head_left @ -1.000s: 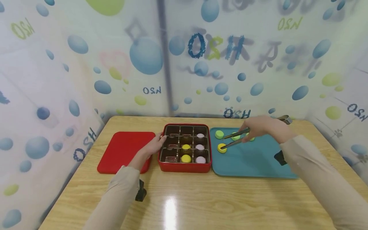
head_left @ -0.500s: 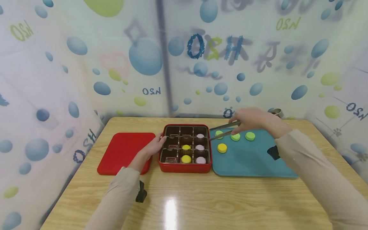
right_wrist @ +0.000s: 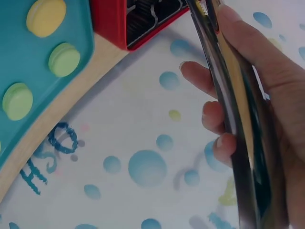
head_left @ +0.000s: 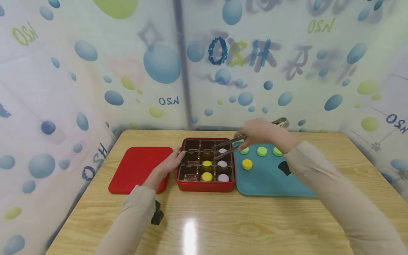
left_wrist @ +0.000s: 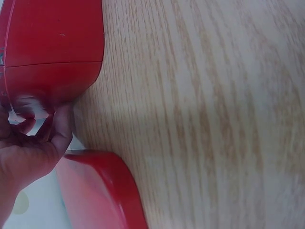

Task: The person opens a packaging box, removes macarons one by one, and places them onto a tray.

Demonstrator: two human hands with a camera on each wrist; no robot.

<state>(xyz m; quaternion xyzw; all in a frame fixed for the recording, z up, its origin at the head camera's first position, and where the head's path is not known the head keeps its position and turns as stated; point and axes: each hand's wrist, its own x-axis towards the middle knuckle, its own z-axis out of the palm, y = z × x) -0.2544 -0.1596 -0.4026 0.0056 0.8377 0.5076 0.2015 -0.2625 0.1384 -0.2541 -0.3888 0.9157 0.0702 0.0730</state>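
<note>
A red box (head_left: pixel 205 186) with a dark divided insert stands mid-table. Yellow macarons (head_left: pixel 207 176) sit in its middle column, lilac macarons (head_left: pixel 222 177) in the right one. My left hand (head_left: pixel 172 160) holds the box's left side; the left wrist view shows bent fingers (left_wrist: pixel 61 129) at its end. My right hand (head_left: pixel 257 131) grips metal tongs (head_left: pixel 224 152), fingers on one arm and thumb on the other in the right wrist view. The tongs' tips are spread over the box's middle and right columns, with no macaron seen between them.
Right of the box lies a blue tray (head_left: pixel 271 182) bearing a yellow macaron (head_left: pixel 247 164) and several green macarons (head_left: pixel 262 151), partly under the right forearm. A red lid (head_left: pixel 140 168) lies to the left. A patterned curtain (head_left: pixel 223 71) hangs behind the table (head_left: pixel 223 219).
My right hand has carried the tongs leftward from beside the yellow macaron on the tray to over the box. That macaron stays on the tray. My left hand keeps its place.
</note>
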